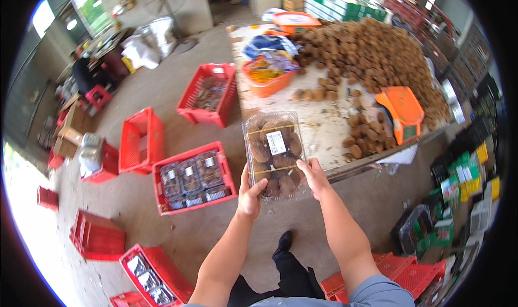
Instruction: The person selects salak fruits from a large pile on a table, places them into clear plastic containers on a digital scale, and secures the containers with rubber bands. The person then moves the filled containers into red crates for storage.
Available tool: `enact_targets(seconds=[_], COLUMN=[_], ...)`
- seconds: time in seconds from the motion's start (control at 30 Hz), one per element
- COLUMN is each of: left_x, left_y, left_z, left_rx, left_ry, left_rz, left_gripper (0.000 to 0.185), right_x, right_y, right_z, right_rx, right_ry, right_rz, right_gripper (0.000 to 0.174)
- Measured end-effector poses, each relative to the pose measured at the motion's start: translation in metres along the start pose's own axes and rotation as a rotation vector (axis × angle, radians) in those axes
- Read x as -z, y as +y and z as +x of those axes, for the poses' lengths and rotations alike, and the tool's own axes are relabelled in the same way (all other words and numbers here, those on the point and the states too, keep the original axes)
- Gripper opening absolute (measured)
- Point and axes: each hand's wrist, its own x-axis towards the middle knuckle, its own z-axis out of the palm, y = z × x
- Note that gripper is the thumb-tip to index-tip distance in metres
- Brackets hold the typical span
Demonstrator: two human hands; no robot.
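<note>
Between my two hands is a clear plastic clamshell box (273,155) filled with brown kiwifruit. Two yellow straps cross it, and a white printed label (276,143) sits on its lid. My left hand (249,196) grips the lower left side, thumb on top. My right hand (315,178) grips the lower right side, its thumb over the lid's edge. Below and left of the box, a red plastic crate (162,202) on the floor holds several similar packed boxes (189,177). A worktable (319,125) stands just beyond my hands.
On the table are a large kiwifruit heap (372,48), an orange scale (406,113) and an orange basket (265,88) with packaging. Red crates (141,141) stand on the floor to the left, with another crate (206,92) by the table. Stacked red crates (408,270) lie right. A person (87,74) sits far left.
</note>
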Motion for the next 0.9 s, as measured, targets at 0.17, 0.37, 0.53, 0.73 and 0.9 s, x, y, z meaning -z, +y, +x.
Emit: enact_targets(seconds=[0.17,0.37,0.53,0.73,0.9], left_x=[0.134,0.325,0.477,0.624,0.748], left_y=[0.081,0.148,0.172,0.168,0.143], left_z=[-0.108,-0.276,-0.418,-0.526,-0.571], left_rx=[-0.070,-0.139,-0.327,-0.466,-0.319], left_ry=[0.167,0.624,0.906,1.160,1.223], left_rz=[-0.093,-0.205,-0.446,-0.671,-0.842], left_gripper=[0.083,0.076,0.073,0.056,0.045], right_x=[-0.167,-0.398,-0.594,-0.803,-0.964], right_y=[0.027,0.084,0.170,0.259,0.350], right_z=[-0.075,-0.173,-0.255,-0.333,-0.374], right_rx=[0.020,-0.166,-0.283,-0.365,-0.421], right_ry=[-0.193,-0.833,-1.032,-1.199,-1.532], right_rz=[0.155,0.159,-0.257,-0.683,-1.012], right_gripper=[0.074,0.054,0.052,0.079,0.056])
